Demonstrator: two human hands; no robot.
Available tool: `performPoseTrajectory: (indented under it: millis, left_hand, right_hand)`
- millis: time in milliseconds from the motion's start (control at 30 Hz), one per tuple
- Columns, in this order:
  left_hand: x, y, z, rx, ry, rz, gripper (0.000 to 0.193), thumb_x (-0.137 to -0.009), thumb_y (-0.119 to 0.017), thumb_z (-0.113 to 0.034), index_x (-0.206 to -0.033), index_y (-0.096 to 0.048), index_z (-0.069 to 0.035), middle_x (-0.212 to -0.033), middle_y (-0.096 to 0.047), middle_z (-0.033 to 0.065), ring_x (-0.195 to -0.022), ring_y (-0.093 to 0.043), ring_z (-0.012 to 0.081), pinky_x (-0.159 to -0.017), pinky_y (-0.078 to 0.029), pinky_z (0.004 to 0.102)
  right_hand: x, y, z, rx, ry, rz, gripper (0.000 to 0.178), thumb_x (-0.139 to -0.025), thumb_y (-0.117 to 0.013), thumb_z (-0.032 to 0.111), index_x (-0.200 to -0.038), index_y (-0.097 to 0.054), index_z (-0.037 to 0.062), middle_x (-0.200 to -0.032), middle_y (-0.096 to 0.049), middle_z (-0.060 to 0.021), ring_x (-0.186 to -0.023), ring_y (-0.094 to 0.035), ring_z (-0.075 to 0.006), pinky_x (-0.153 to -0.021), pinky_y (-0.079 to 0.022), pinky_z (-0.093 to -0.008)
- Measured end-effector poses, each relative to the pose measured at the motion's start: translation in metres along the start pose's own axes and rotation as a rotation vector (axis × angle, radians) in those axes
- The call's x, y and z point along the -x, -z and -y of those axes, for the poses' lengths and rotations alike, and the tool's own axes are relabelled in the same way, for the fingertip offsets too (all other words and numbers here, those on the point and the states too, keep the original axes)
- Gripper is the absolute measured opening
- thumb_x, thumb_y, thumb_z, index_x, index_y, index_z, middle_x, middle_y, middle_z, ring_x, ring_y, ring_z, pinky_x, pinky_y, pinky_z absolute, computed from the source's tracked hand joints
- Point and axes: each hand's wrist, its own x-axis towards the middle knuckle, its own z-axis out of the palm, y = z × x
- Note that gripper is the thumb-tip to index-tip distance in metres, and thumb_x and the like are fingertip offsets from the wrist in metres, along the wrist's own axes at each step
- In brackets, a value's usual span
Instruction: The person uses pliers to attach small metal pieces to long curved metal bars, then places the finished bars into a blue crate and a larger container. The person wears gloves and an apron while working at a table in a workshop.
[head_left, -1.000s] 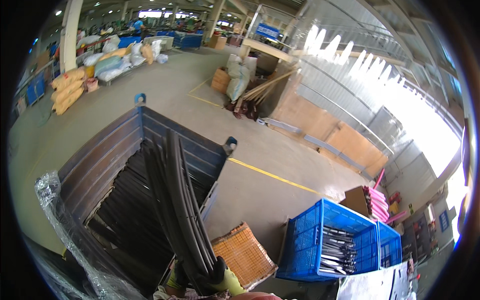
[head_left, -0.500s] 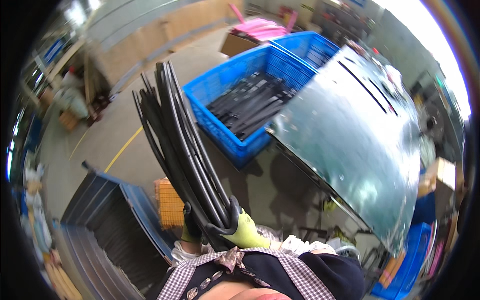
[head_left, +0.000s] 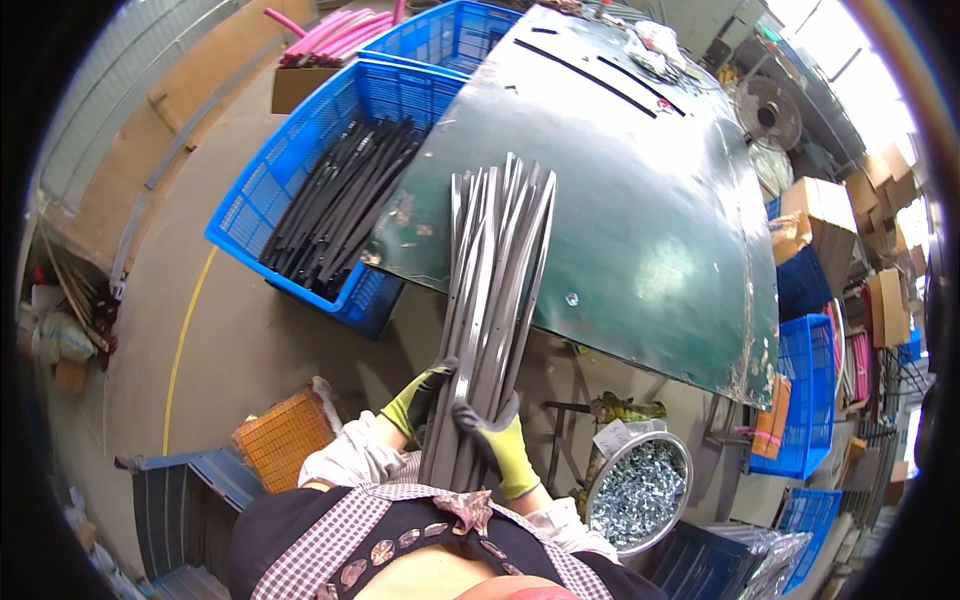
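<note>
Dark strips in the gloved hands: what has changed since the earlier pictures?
The strips swung rightward from the metal bin until they overlap the green table in view; whether they touch it is unclear. The left hand and right hand kept hold; the near blue crate still holds dark pieces.

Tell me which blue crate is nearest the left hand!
The blue crate heaped with black strips, beside the green-topped table; others sit farther from the left hand.

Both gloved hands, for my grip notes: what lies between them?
In the head view, a bundle of long dark strips lies between the left hand and the right hand.
</note>
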Motion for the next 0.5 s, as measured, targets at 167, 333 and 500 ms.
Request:
performPoseTrajectory:
  millis: [167,333,500]
  left_hand:
    - [-0.037,-0.023,-0.010,-0.034,0.193,0.056,0.041,-0.091,-0.066,-0.023,-0.126,-0.054,-0.007,-0.105,-0.066,0.0059,-0.090,-0.065,0.0167,-0.079,-0.056,0.0308]
    - [-0.083,-0.026,-0.019,-0.057,0.223,0.126,0.043,-0.090,-0.068,-0.019,-0.128,-0.052,-0.007,-0.103,-0.066,0.0058,-0.088,-0.065,0.0156,-0.077,-0.056,0.0300]
    - [-0.129,-0.036,-0.038,-0.153,0.211,0.181,0.049,-0.089,-0.069,-0.020,-0.133,-0.049,-0.009,-0.112,-0.063,0.0054,-0.095,-0.063,0.0157,-0.080,-0.056,0.0303]
  right_hand:
    - [-0.037,0.026,-0.022,0.062,0.054,-0.214,0.078,-0.072,-0.087,0.018,-0.128,-0.038,-0.0023,-0.116,-0.060,-0.0125,-0.100,-0.061,-0.0190,-0.087,-0.052,-0.0319]
    - [-0.077,0.042,-0.020,0.128,0.107,-0.236,0.073,-0.076,-0.078,0.004,-0.131,-0.031,-0.0015,-0.110,-0.062,-0.0103,-0.091,-0.064,-0.0128,-0.081,-0.053,-0.0248]
    - [-0.114,0.048,0.001,0.065,0.074,-0.241,0.069,-0.078,-0.074,0.004,-0.132,-0.032,-0.0016,-0.110,-0.063,-0.0100,-0.092,-0.064,-0.0136,-0.084,-0.052,-0.0253]
